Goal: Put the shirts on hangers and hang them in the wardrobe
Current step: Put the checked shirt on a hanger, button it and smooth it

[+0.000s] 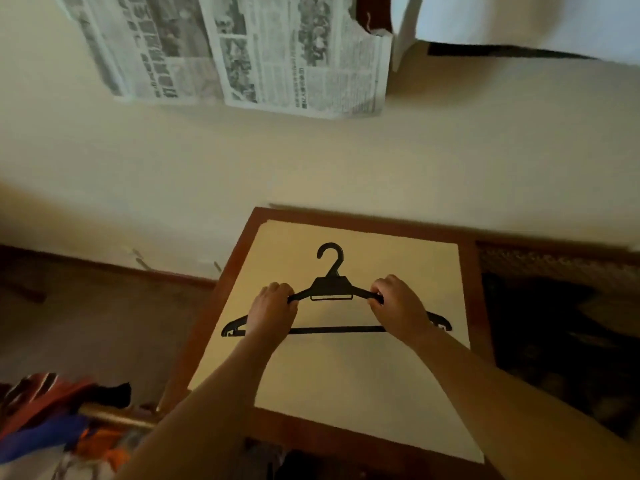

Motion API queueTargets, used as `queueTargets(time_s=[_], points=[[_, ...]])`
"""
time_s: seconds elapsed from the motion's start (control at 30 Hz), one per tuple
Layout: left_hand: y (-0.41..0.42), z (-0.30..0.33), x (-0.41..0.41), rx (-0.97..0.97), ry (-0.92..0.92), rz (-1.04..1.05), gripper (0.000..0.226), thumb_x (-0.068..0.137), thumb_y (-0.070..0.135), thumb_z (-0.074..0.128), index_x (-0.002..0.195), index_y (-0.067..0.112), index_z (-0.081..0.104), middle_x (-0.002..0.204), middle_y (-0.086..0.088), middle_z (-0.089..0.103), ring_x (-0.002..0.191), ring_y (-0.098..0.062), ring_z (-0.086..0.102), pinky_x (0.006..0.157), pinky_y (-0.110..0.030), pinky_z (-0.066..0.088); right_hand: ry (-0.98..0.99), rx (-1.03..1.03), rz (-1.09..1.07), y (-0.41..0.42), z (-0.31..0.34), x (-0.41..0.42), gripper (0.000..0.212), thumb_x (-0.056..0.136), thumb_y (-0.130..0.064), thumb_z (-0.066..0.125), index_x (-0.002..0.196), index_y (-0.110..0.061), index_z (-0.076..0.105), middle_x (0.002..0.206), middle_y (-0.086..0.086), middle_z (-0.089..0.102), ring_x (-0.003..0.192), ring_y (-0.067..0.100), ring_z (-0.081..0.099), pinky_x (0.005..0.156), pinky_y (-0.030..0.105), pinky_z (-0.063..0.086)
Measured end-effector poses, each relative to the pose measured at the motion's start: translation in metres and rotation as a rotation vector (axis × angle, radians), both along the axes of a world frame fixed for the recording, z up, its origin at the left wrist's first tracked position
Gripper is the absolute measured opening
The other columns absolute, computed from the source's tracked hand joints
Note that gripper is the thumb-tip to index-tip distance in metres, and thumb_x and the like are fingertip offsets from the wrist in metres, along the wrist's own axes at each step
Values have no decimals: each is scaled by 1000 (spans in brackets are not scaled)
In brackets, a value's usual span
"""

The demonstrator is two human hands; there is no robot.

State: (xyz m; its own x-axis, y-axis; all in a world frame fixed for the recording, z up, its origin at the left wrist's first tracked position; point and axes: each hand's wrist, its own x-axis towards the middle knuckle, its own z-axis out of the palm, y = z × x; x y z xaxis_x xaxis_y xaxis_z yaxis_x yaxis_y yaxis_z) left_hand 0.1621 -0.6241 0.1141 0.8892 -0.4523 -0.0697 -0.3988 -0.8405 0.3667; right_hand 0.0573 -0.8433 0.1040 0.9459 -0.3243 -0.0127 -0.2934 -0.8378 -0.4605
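Hanger [330, 289] lies crosswise, hook pointing away; left hand [273, 306] and right hand [398, 303] each grip a shoulder, equally near.

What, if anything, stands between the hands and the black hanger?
Nothing visible. The left hand and right hand each grip a shoulder of the black hanger over the paper-covered table. No shirt is on it yet.
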Motion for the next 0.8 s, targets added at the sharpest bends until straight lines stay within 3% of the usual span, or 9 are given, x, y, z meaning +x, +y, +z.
queueTargets(time_s=[0.33, 0.53, 0.8], points=[[-38, -13, 82, -11, 39, -314, 21, 97, 14, 45, 114, 13, 56, 108, -4, 56, 99, -16, 49, 90, -29, 44, 119, -132, -237, -4, -5, 30, 15, 97, -24, 49, 105, -15, 58, 99, 2, 55, 87, 17, 56, 79, 33, 53], [-53, -23, 109, 21, 69, -346, 25, 97, 5, 43, 118, 9, 55, 117, -8, 54, 107, -21, 47, 94, -30, 41, 160, -180, -238, -22, -12, 62, 19, 97, -23, 49, 111, -13, 58, 108, 6, 53, 98, 23, 53, 83, 34, 48], [-71, -42, 142, 38, 109, -287, 24, 97, 5, 43, 116, 11, 55, 112, -7, 54, 103, -19, 46, 87, -29, 42, 242, -161, -229, -46, -27, 106, 19, 96, -17, 50, 113, -9, 53, 111, 9, 53, 103, 27, 51, 83, 37, 44]])
